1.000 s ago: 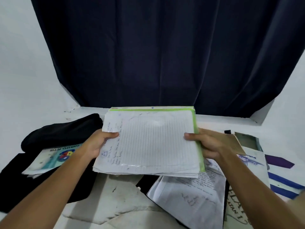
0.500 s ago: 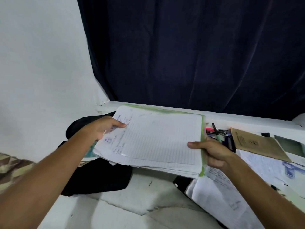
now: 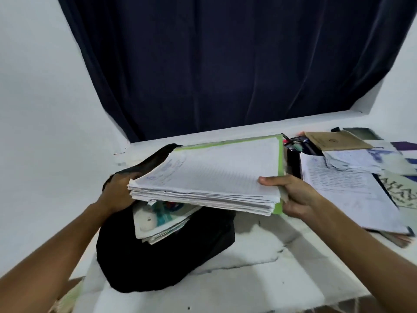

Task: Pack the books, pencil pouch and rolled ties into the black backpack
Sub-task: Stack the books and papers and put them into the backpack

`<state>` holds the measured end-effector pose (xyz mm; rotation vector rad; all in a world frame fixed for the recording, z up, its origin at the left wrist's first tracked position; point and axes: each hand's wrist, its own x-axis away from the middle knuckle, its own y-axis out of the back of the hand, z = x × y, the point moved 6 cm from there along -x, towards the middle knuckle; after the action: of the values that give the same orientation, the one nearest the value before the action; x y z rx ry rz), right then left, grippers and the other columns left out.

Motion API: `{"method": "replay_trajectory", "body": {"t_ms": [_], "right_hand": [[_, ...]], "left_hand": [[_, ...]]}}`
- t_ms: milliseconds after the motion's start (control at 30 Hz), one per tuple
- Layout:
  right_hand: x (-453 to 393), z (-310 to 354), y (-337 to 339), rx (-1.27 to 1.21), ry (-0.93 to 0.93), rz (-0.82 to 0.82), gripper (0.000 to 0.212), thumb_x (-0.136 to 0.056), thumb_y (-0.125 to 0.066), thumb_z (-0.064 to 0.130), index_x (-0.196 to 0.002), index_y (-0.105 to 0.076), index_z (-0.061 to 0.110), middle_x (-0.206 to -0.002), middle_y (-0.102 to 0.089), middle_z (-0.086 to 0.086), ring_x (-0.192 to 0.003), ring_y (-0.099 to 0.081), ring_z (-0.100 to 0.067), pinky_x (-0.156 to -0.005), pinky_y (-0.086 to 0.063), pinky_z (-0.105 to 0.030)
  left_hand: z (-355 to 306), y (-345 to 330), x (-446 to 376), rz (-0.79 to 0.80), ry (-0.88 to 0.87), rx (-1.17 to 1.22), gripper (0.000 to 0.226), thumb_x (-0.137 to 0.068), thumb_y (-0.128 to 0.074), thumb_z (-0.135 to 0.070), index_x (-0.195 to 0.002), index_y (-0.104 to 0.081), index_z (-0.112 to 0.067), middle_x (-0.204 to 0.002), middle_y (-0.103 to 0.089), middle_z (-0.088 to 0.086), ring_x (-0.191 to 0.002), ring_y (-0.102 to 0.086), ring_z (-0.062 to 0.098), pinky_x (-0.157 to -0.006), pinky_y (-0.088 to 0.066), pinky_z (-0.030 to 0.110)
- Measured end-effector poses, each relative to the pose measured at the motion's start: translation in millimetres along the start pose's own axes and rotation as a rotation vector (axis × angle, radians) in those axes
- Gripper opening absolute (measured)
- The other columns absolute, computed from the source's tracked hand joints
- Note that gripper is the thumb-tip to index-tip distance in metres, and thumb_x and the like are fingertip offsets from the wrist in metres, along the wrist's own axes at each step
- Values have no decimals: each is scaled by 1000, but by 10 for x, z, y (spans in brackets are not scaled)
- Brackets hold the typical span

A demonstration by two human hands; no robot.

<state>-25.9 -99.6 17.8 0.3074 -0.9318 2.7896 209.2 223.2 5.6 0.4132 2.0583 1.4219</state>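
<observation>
I hold a thick stack of notebooks [image 3: 214, 175] with a green cover, level over the black backpack [image 3: 169, 256]. My right hand [image 3: 293, 195] grips the stack's right edge, thumb on top. My left hand [image 3: 117, 193] is at the stack's left corner, against the backpack's raised black flap [image 3: 149, 161], which it seems to hold; its fingers are hidden under the stack. A book with a colourful cover [image 3: 158, 220] sticks out of the backpack's opening. Pens [image 3: 297, 143] lie behind the stack on the right. Purple and blue ties [image 3: 404, 146] show at the far right edge.
More books and loose written sheets [image 3: 349, 186] are spread on the white surface to the right, with a brown booklet [image 3: 336, 140] behind them. A dark curtain [image 3: 225, 64] hangs at the back above a white ledge. A white wall stands on the left.
The stack has moved left and down over the backpack. My left thumb has come off the top sheet and the hand now sits at the flap. My right hand keeps its grip.
</observation>
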Motion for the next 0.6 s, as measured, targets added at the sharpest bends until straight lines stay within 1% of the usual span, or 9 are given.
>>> {"method": "replay_trajectory", "body": {"t_ms": [67,133,167,233,300,367,433,533,600], "right_hand": [[103,-138,-29,-12,-11,-71,23,-83,-52,-8,-102,-63,-4,-85,-74,-16,-70,-73,-28,-56,-60,-37],[186,-256,-38,-8,-29,-109,28,-79,-58,-6,-106,-63,-5,-92,-73,-18,-75,-73,-29,-61,-60,-39],[215,-301,-46,-2,-28,-119,35,-72,-66,-5,-107,-65,-5,-96,-73,-19,-78,-73,-31,-63,-61,-40],[248,-382,-59,-11,-25,-111,60,-44,-90,-2,-101,-71,-5,-104,-71,-22,-83,-72,-34,-63,-60,-43],[277,-441,-59,-24,-21,-111,76,-22,-95,-1,-95,-75,-4,-105,-71,-23,-84,-72,-36,-62,-60,-43],[293,-487,-81,-25,-8,-129,89,-19,-95,0,-104,-70,-5,-108,-70,-24,-87,-72,-37,-63,-59,-43],[323,-512,-127,-28,4,-146,95,-17,-96,0,-107,-67,-5,-107,-70,-24,-86,-72,-37,-62,-59,-43],[345,-524,-245,-28,21,-130,87,-14,-96,0,-98,-72,-5,-106,-70,-24,-84,-72,-37,-59,-59,-43],[369,-511,-297,-31,30,-131,89,-15,-96,1,-100,-71,-6,-107,-70,-25,-84,-72,-38,-59,-59,-42]], "left_hand": [[183,-225,12,144,117,-202,54,-79,-69,-36,-130,-57,-21,-124,-61,9,-117,-53,36,-95,-42,53],[250,-346,-60,170,121,-371,66,-81,-68,-43,-140,-47,-21,-135,-51,10,-126,-42,34,-102,-33,54],[252,-357,-114,145,111,-393,65,-81,-65,-49,-135,-51,-17,-129,-53,13,-122,-44,36,-99,-35,55],[264,-352,-234,56,69,-360,70,-76,-50,-69,-112,-64,-10,-104,-62,18,-102,-56,39,-84,-43,55],[246,-320,-356,9,28,-286,77,-69,-39,-82,-93,-64,-14,-89,-63,11,-89,-60,35,-71,-45,44],[251,-213,-434,25,73,-167,65,-73,-51,-81,-81,-59,-17,-80,-62,3,-82,-60,30,-62,-40,35],[231,-84,-514,-7,103,-66,53,-77,-61,-69,-69,-55,-17,-69,-58,0,-74,-58,28,-59,-36,34],[309,46,-653,-25,160,28,57,-78,-63,-67,-60,-49,-14,-62,-56,2,-66,-56,25,-56,-36,33],[379,117,-735,-30,204,101,60,-79,-63,-66,-58,-48,-12,-61,-56,4,-64,-56,25,-56,-37,32]]}}
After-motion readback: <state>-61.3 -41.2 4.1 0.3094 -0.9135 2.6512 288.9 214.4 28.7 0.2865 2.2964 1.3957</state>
